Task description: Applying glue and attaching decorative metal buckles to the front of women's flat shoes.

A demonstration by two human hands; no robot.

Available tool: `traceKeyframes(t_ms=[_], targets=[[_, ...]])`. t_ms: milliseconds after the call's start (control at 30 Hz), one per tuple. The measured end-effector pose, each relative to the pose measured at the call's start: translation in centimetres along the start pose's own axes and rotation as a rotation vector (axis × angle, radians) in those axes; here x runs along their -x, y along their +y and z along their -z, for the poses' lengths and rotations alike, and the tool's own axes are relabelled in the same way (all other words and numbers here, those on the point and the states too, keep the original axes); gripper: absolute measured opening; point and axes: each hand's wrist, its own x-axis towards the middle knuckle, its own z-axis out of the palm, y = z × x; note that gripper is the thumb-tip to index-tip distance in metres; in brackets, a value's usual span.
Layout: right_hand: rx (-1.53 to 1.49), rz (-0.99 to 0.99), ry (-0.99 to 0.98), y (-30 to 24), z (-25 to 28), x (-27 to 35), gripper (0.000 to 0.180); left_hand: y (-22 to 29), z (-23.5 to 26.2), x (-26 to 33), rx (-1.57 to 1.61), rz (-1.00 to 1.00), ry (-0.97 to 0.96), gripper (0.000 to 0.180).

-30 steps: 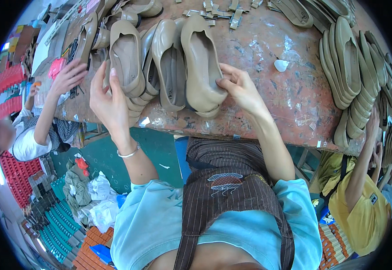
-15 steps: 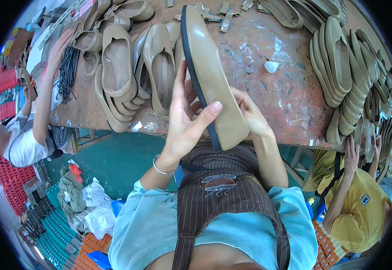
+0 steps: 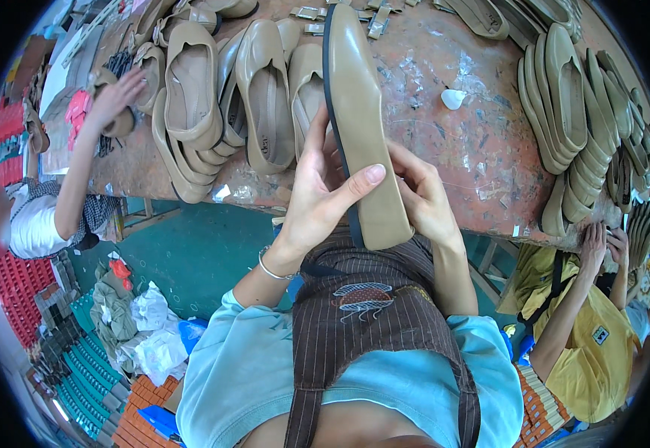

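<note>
A tan, glossy flat shoe is held up on its side before me, toe pointing away and dark sole facing left. Its heel is nearest my apron. My left hand wraps round the sole side, the thumb pressed on the shoe's outer wall. At the right edge, by the opening, my right hand is closed against the shoe; its fingertips are partly hidden behind the upper. Beyond my left hand, several matching shoes lie on the worn reddish table.
Stacked tan shoes stand at the table's right. Metallic bow-like pieces and a small white object lie farther back. A person's hand reaches over the left side; a person in yellow works at the right. White bags lie on the floor.
The held shoe has shifted slightly right and stands a little straighter. My hands moved with it. The left co-worker's hand has come nearer the shoes; the right co-worker's hands have come closer together.
</note>
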Motion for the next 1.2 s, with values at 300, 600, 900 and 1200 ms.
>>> traceKeyframes(t_ms=[300,600,900,1200], targets=[[0.143,0.299,0.063,-4.7,-0.7,4.1,0.028,-3.0,1.8,-0.8,1.060,0.315,-0.300,0.083],[0.008,0.249,0.284,-3.2,0.2,5.1,0.019,-4.5,1.2,-1.5,1.465,0.349,-0.517,0.079],[0.050,0.235,0.340,-2.1,0.8,5.7,0.015,-5.1,-0.5,-1.6,1.767,0.473,-0.481,0.070],[0.207,0.092,0.463,0.2,2.9,5.3,0.039,-5.1,-1.7,1.4,0.277,0.521,-0.138,0.060]])
